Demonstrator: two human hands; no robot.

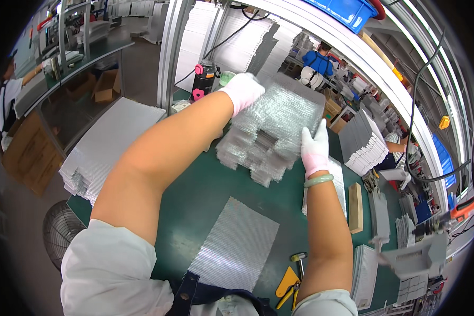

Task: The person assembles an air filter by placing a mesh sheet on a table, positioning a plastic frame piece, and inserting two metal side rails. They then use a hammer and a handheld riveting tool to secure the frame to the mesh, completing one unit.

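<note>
Silvery, perforated sheets (287,108) lie in an uneven stack at the far side of the green table. My left hand (244,92), in a white-and-pink glove, is closed on the far left edge of the top sheet; its fingertips are partly hidden. At the right edge of that sheet is my gloved right hand (315,148), thumb over the surface and fingers along the side. The upper sheet looks slightly blurred. A single mesh sheet (236,242) rests flat on the table right in front of me.
A sheet stack (116,129) stands at the left, a fan (60,229) below it. A black bottle (203,80) sits beyond my left forearm. Near my right arm are a wooden block (356,208), hammer (299,257), yellow scraper (286,282) and pliers (287,296). Frame posts border the table.
</note>
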